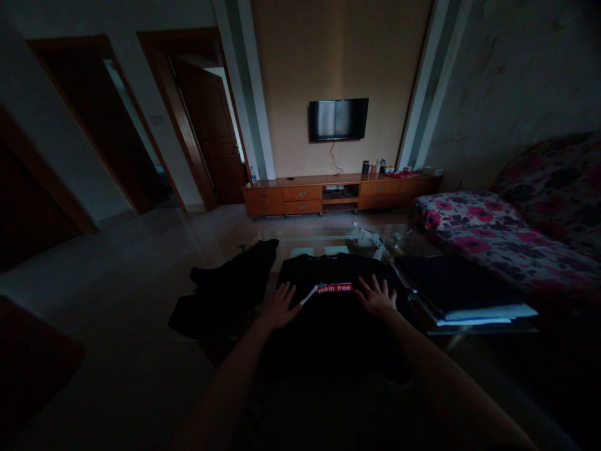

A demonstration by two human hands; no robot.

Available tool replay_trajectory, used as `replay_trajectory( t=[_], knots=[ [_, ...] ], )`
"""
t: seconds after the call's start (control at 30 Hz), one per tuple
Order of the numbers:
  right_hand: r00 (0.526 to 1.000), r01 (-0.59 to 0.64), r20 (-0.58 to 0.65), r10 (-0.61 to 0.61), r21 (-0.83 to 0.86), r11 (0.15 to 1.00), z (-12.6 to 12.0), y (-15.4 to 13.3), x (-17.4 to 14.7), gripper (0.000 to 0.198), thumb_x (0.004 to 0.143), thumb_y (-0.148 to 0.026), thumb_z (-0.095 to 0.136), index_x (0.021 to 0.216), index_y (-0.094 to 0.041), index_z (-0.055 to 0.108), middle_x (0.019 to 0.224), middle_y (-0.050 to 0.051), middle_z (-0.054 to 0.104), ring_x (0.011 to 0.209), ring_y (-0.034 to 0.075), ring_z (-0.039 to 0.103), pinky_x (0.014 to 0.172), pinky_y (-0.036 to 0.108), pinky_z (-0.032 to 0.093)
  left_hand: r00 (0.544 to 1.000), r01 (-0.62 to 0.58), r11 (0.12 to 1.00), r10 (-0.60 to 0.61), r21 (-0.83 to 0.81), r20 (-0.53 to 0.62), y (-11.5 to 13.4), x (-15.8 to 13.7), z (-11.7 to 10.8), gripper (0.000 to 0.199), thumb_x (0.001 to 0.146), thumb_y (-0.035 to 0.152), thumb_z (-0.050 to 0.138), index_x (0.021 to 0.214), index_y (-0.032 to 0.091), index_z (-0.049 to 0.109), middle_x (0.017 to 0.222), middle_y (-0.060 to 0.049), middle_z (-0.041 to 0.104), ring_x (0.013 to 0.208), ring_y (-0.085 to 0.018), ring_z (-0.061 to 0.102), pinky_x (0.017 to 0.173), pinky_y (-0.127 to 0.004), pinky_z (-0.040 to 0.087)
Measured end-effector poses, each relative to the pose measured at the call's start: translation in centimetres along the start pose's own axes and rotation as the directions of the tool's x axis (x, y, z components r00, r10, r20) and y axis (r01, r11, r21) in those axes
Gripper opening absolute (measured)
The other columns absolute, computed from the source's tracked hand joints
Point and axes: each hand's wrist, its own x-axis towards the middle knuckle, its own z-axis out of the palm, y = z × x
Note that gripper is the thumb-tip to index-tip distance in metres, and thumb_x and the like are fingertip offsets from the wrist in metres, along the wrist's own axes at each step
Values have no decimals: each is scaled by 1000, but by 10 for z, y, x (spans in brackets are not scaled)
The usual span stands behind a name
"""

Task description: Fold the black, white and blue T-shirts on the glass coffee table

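A black T-shirt [328, 326] lies spread out on a glass table, its collar toward the far side and a red "main free" print across the chest. My left hand [280, 305] rests on the shirt left of the print, fingers spread. On the right of the print, my right hand [377, 296] lies flat on the cloth with its fingers apart. Neither hand grips anything. The shirt's lower part fades into the dark near my body.
Dark crumpled clothing [230, 288] lies at the table's left. Folded garments [460, 291] are stacked at its right. Beyond the glass table [277, 247] stand a wooden TV cabinet [303, 197] and a wall-mounted television [339, 119]. A floral sofa [474, 213] is on the right.
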Motion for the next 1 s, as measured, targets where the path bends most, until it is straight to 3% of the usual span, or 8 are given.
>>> replay_trajectory(
  t=[0.07, 0.13, 0.27, 0.33, 0.43, 0.67, 0.87, 1.0],
  knots=[
    [999, 14, -35, -13, 31, 999, -6, 3, 1, 61, 100, -63, 24, 157, -41, 30, 170, 3, 11, 153, 37, 12, 116, 65, 16, 999, 7, 1000, -7, -8, 36, -5, 7, -2, 64, 102, 54, 30, 158, 22, 32, 167, -10, 21, 155, -28, 18, 123, -49, 22],
    [987, -14, -160, 21, 47, 999, -14, 10, 2, 56, 103, -52, 25, 155, -33, 38, 167, 7, 20, 150, 34, 21, 115, 59, 22, 999, -33, 999, 33, 16, -1, -11, 10, -3, 56, 104, 43, 30, 155, 22, 40, 166, -9, 27, 154, -26, 21, 123, -46, 23],
    [879, -266, -380, 288, 111, 958, -29, 34, 2, 52, 102, -35, 25, 143, -16, 51, 147, 21, 45, 135, 36, 41, 106, 55, 34, 986, -106, 992, 114, 66, -126, -17, 3, 0, 53, 103, 38, 35, 154, 23, 41, 166, -8, 28, 154, -26, 20, 124, -46, 23],
    [859, -343, -348, 376, 156, 926, -32, 46, 3, 50, 101, -32, 26, 137, -11, 55, 138, 23, 51, 128, 37, 47, 101, 53, 40, 987, -90, 993, 99, 72, -128, -16, -1, 2, 54, 103, 38, 35, 155, 23, 39, 166, -8, 27, 155, -25, 19, 123, -46, 24],
    [876, -376, -245, 416, 193, 906, -33, 56, 6, 48, 99, -31, 34, 132, -7, 57, 131, 24, 54, 123, 37, 52, 95, 48, 45, 989, -72, 994, 82, 83, -125, -13, -3, 2, 55, 103, 40, 35, 156, 25, 38, 167, -7, 25, 155, -24, 19, 124, -46, 21],
    [820, -506, -162, 550, 245, 827, -35, 55, 14, 63, 98, -49, 36, 134, -3, 58, 133, 30, 51, 122, 43, 52, 91, 52, 48, 995, -38, 996, 45, 81, -94, -11, -2, 2, 56, 103, 41, 33, 157, 27, 35, 168, -6, 23, 155, -24, 16, 124, -47, 17],
    [797, -552, -110, 594, 265, 791, -34, 58, 18, 52, 95, -30, 43, 136, -1, 58, 133, 33, 52, 127, 42, 52, 95, 55, 46, 994, -25, 998, 30, 49, -108, -14, -1, 4, 55, 102, 42, 35, 156, 30, 37, 168, -3, 24, 155, -24, 17, 123, -46, 19],
    [834, -496, -96, 544, 301, 814, -37, 63, 22, 48, 88, -32, 61, 125, 0, 66, 125, 35, 56, 115, 40, 61, 87, 49, 53, 992, -28, 999, 33, 46, -121, -14, -1, 4, 56, 102, 42, 36, 156, 30, 37, 167, -4, 26, 155, -24, 18, 123, -47, 20]
  ],
)
